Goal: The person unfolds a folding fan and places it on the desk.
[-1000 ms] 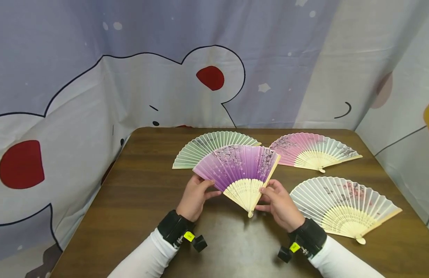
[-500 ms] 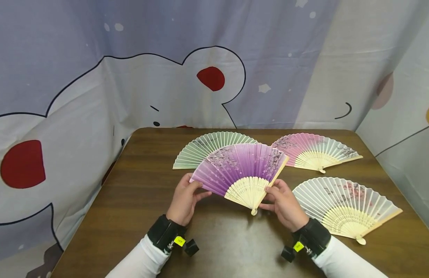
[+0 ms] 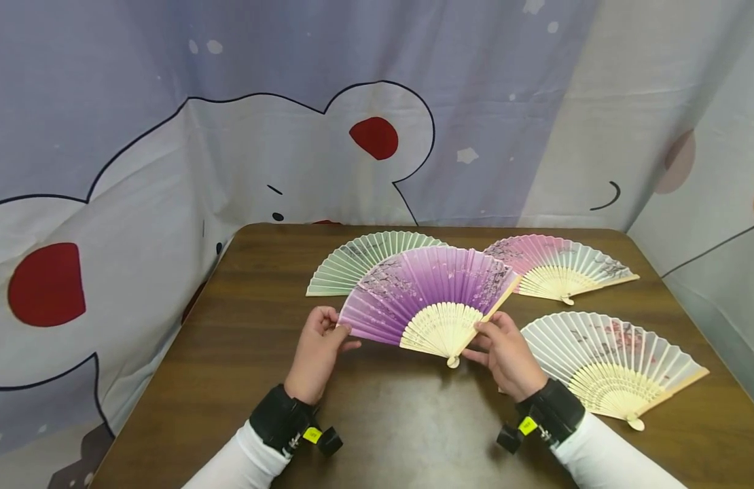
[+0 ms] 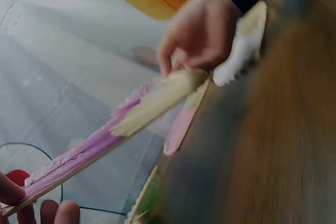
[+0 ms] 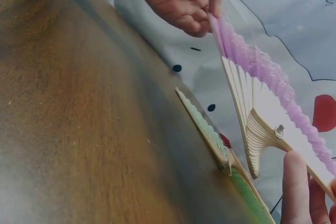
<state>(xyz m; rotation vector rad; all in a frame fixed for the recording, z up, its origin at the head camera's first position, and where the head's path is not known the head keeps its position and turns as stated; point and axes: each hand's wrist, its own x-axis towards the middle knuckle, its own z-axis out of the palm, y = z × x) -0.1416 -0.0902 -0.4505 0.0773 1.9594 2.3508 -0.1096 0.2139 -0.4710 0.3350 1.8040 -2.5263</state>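
A purple folding fan (image 3: pixel 432 285) with cherry-blossom print and pale wooden ribs is spread wide, held up over the table between both hands. My left hand (image 3: pixel 316 350) pinches its left outer edge between thumb and fingers. The right-hand guard stick, a little above the pivot, is gripped by my right hand (image 3: pixel 505 353). In the right wrist view, the fan's pale ribs (image 5: pixel 270 114) and round pivot show up close. The left wrist view sees the purple fan (image 4: pixel 100 135) nearly edge-on, raised off the tabletop.
Behind the purple fan, a green fan (image 3: pixel 346 268) lies open and partly covered from view. An open pink-and-white fan (image 3: pixel 560 268) lies at the back right, and a white fan (image 3: pixel 621 360) with red blossoms lies nearer on the right. All rest on the brown wooden table (image 3: pixel 242 299).
The purple fan has spread wider, its left edge flattening out. My left hand has moved left and now pinches the edge corner; my right hand has shifted slightly right.
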